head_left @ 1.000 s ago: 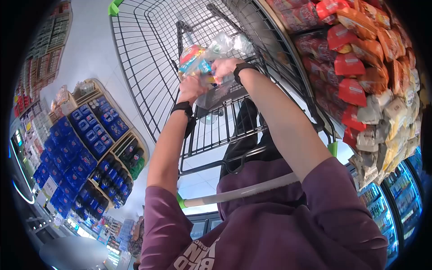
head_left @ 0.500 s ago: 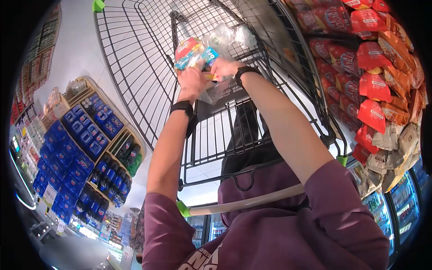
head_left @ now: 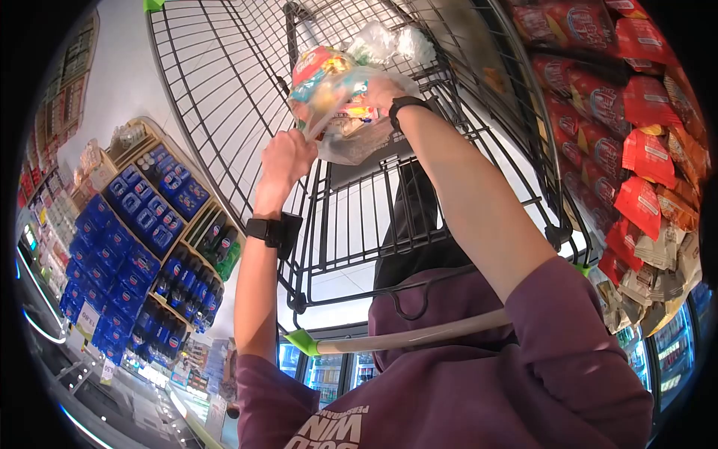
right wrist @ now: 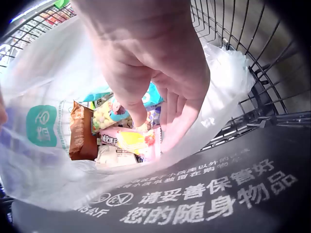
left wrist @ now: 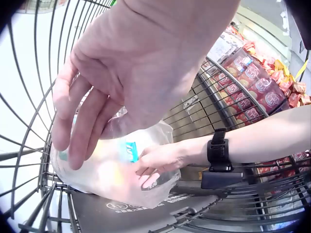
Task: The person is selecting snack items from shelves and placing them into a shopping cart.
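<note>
A translucent plastic bag (head_left: 348, 152) with several snack packets sits in the front of the wire shopping cart. My left hand (head_left: 288, 159) pinches its rim and draws the film out to the left. In the right wrist view, my right hand (right wrist: 160, 77) reaches into the bag's mouth, fingers pointing down and thumb apart from them, over the packets. Inside lie a brown packet (right wrist: 81, 131), a pink and yellow packet (right wrist: 132, 140) and a whitish packet (right wrist: 115, 156). A blue packet (left wrist: 131, 151) shows near the right fingertips. A red and yellow packet (head_left: 313, 63) shows through the film.
Clear bags (head_left: 410, 46) with pale contents lie beyond in the cart. A dark grey panel (right wrist: 228, 194) with white writing adjoins the snack bag. The cart's handle bar (head_left: 411, 335) crosses before my body. Red snack packs (head_left: 647, 157) line the right; blue drink packs (head_left: 112, 262) stand left.
My left hand has moved left and toward my body, stretching the bag's rim open. The right hand has gone under the film, into the bag's mouth. The shelves have shifted slightly in view.
</note>
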Available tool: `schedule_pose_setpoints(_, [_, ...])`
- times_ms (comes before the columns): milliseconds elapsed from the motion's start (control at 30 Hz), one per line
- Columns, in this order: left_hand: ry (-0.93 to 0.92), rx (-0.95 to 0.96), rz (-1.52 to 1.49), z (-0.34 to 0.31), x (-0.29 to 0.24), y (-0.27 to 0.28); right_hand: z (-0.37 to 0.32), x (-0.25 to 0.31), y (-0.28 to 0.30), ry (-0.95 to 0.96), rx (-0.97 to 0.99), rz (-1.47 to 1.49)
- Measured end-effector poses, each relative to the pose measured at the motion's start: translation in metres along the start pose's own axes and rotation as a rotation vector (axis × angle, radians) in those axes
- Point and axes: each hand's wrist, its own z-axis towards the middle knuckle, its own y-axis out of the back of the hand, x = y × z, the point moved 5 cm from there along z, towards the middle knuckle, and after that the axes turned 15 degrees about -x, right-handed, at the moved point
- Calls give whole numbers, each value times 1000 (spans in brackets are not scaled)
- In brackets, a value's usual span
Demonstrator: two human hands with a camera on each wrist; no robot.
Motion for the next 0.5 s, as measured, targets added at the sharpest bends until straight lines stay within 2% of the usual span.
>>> schedule_pose_setpoints(133, [-54,-54,30,-1,5,-4,4,-1,-4,-11,-22,75])
schedule_pose_setpoints(233, [-117,-102,103,2,9,-8,19,-11,-16,21,-268,78])
schedule_pose_setpoints(333, [-149,-118,149,3,6,-7,29,-18,-28,-32,-266,199])
schedule_pose_setpoints(433, [-126,-114,121,-2,2,-6,29,-22,-31,-143,-142,296])
schedule_pose_setpoints(500, [-156,-122,96,-2,4,-7,30,-13,-24,47,-326,259])
